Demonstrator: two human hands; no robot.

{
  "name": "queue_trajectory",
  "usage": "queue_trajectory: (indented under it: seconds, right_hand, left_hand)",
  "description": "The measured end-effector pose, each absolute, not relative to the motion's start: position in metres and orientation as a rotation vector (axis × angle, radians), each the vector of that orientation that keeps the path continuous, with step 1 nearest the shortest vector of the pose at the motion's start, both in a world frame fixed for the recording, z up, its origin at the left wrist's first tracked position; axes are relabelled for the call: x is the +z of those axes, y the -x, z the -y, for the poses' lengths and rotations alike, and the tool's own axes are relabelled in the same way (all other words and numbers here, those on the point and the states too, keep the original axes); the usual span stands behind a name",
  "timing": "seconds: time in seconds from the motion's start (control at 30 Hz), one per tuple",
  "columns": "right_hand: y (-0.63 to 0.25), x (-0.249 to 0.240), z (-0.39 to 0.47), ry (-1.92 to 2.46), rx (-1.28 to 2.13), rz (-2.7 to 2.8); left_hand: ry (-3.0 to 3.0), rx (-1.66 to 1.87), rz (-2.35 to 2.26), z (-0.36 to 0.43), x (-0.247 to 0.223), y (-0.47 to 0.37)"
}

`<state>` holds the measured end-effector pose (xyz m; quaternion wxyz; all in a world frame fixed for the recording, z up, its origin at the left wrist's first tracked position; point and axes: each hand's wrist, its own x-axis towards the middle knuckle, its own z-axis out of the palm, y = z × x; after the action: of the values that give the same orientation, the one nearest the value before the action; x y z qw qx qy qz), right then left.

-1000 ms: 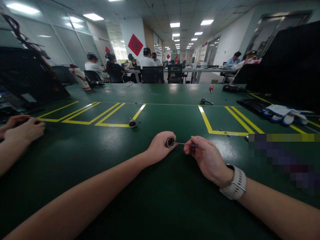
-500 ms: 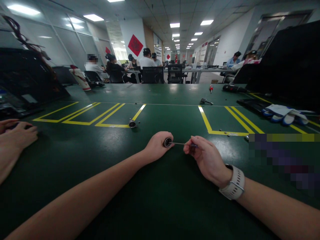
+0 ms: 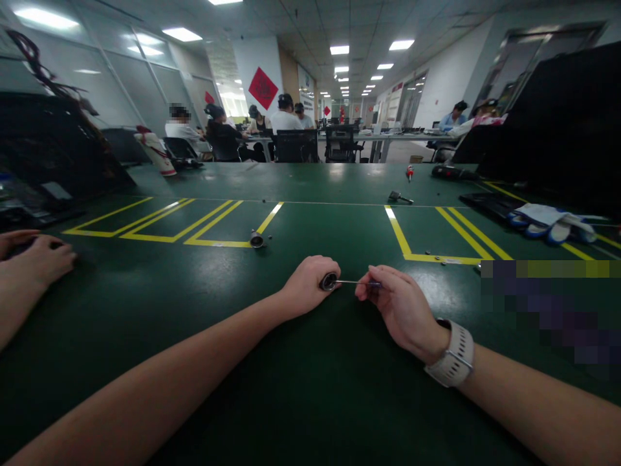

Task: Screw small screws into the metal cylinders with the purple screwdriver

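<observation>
Near the middle of the green table, my left hand (image 3: 309, 285) is closed around a small round metal part (image 3: 329, 281), its dark hollow end facing me. My right hand (image 3: 400, 298), with a pale watch strap at the wrist, pinches a thin screwdriver (image 3: 348, 282) by its dark handle. The shaft points left and its tip meets the rim area of the round part; whether it is inside cannot be made out. A similar metal cup-shaped part (image 3: 257, 239) rests on the table beyond my left hand, at a yellow tape corner.
Yellow tape (image 3: 410, 249) marks several boxes. Small bits (image 3: 444, 263) lie near the right one. Farther back are a dark metal piece (image 3: 400, 197), a red tool (image 3: 410, 172) and a black power tool (image 3: 453, 173). Gloves (image 3: 553, 221) lie right. Another person's hands (image 3: 36, 259) are at left.
My left hand has shifted slightly right and turned the round part a little, bringing it closer to my right hand. The screwdriver stays in my right hand, which has barely moved.
</observation>
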<state>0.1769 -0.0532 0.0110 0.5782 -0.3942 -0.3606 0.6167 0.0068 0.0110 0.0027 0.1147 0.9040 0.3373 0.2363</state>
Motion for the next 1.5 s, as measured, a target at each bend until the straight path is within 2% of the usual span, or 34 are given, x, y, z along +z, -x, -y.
queue_trajectory:
  seconds: [0.53,0.83,1.5]
  right_hand:
    - [-0.1795,0.0089,0.0504,0.942,1.478,0.855]
    - [-0.1791,0.0094,0.0515,0.924,1.434,0.796]
    - [-0.1786,0.0077,0.053,0.975,1.265,0.869]
  left_hand:
    - [-2.613,0.691,-0.854,-0.0105,0.005,-0.0054]
    - [-2.5,0.727,-1.074,-0.0109,0.0039,-0.0068]
    - [-2.336,0.718,-1.198,-0.0099,0.0027,-0.0089]
